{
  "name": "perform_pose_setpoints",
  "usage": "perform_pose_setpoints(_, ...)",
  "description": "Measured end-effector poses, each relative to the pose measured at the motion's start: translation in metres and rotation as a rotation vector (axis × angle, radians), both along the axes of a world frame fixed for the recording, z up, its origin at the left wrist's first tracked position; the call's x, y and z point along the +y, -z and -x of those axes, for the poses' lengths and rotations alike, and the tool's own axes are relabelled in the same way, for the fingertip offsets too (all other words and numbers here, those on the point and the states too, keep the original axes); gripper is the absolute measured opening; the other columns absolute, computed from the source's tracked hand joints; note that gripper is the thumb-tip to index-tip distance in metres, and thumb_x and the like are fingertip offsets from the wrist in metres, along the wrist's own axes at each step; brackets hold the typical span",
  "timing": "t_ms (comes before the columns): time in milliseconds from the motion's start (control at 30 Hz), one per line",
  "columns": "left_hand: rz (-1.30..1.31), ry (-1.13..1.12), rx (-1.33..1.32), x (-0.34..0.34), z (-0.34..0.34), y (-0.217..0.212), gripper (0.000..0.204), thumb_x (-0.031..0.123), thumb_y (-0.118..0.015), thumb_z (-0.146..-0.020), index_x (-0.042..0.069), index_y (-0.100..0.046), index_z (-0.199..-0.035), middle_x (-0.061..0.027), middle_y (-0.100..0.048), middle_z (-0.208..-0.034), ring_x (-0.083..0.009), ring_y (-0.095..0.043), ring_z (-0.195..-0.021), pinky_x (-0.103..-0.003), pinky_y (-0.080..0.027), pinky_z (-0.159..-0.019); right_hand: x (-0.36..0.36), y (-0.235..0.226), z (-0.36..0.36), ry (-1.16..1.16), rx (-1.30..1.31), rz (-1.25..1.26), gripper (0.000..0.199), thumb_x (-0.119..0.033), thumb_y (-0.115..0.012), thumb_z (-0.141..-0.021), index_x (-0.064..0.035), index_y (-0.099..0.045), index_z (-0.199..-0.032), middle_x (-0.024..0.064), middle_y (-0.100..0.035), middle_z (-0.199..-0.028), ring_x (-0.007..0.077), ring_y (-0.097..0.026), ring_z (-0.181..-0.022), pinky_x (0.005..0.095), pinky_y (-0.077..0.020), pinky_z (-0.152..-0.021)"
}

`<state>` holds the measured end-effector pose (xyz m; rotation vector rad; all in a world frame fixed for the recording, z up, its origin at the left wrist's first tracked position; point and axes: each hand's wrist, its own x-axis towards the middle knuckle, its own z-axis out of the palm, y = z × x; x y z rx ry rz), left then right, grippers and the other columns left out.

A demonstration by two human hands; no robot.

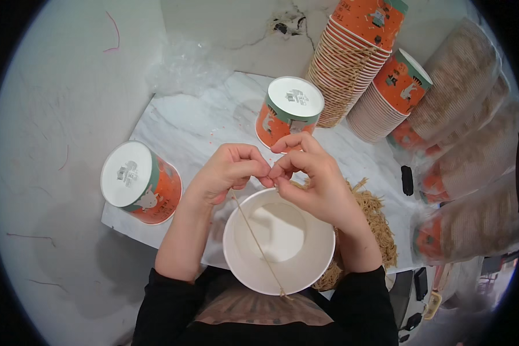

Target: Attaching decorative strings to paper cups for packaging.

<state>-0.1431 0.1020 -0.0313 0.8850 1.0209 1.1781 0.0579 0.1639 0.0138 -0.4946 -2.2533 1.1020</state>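
A white-lined paper bucket (309,248) stands in front of me, its mouth tilted up toward my view. A thin tan cord (252,233) stretches over the mouth, from a knot at the near rim to the far rim under my left hand. My left hand (229,172) is closed in a pinch at the far rim. Right beside it, my right hand (314,176) pinches at the same spot with thumb and forefinger, fingertips almost touching the left's. The cord's end between the fingers is mostly hidden. A bundle of tan cords (378,225) lies behind my right forearm.
Upside-down orange and green buckets stand at left (161,193) and beyond my hands (288,115). Two tall stacks of nested buckets, one far (349,63), one shorter (380,109), rise at back right. Plastic-wrapped stacks (467,144) line the right. A small black object (407,180) lies nearby.
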Motion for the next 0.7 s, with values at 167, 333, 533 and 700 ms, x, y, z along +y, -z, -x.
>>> perform_pose_setpoints(167, -0.003, -0.015, -0.014, -0.002, -0.003, -0.003, 0.007, 0.012, -0.068, -0.082, 0.007, -0.068, -0.077, -0.0013, -0.069, -0.072, 0.0006, -0.039, -0.051, -0.018, -0.025, -0.045, -0.005, 0.002, 0.0, 0.037, 0.023, -0.026, 0.013, -0.004, -0.076, -0.08, 0.0035, -0.068, -0.087, 0.013, -0.058, -0.115, 0.0181, -0.066, -0.081, 0.0315, -0.0548, -0.074)
perform_pose_setpoints(333, -0.029, -0.014, 0.007, -0.004, -0.002, -0.003, 0.008, 0.012, -0.069, -0.081, 0.005, -0.069, -0.078, -0.0003, -0.069, -0.074, 0.0003, -0.04, -0.052, -0.018, -0.026, -0.046, -0.01, -0.005, 0.001, 0.086, -0.052, -0.053, 0.014, -0.005, -0.078, -0.08, 0.004, -0.07, -0.086, 0.0126, -0.06, -0.112, 0.0176, -0.066, -0.08, 0.0309, -0.0543, -0.073)
perform_pose_setpoints(533, -0.053, 0.013, 0.003, -0.001, 0.001, 0.0, 0.008, 0.012, -0.071, -0.081, 0.005, -0.069, -0.082, 0.0, -0.069, -0.077, 0.0007, -0.045, -0.056, -0.018, -0.028, -0.048, -0.006, 0.005, 0.005, 0.089, 0.006, -0.001, 0.012, -0.004, -0.076, -0.081, 0.0045, -0.071, -0.087, 0.0108, -0.06, -0.109, 0.0154, -0.065, -0.078, 0.029, -0.0531, -0.072)
perform_pose_setpoints(700, -0.05, 0.009, -0.006, -0.003, 0.003, 0.001, 0.008, 0.013, -0.071, -0.082, 0.006, -0.07, -0.086, 0.0008, -0.069, -0.078, 0.0003, -0.049, -0.059, -0.018, -0.029, -0.05, -0.004, 0.008, 0.006, 0.084, 0.009, -0.023, 0.01, -0.002, -0.075, -0.081, 0.0045, -0.07, -0.087, 0.0103, -0.06, -0.108, 0.0144, -0.065, -0.078, 0.0283, -0.0527, -0.072)
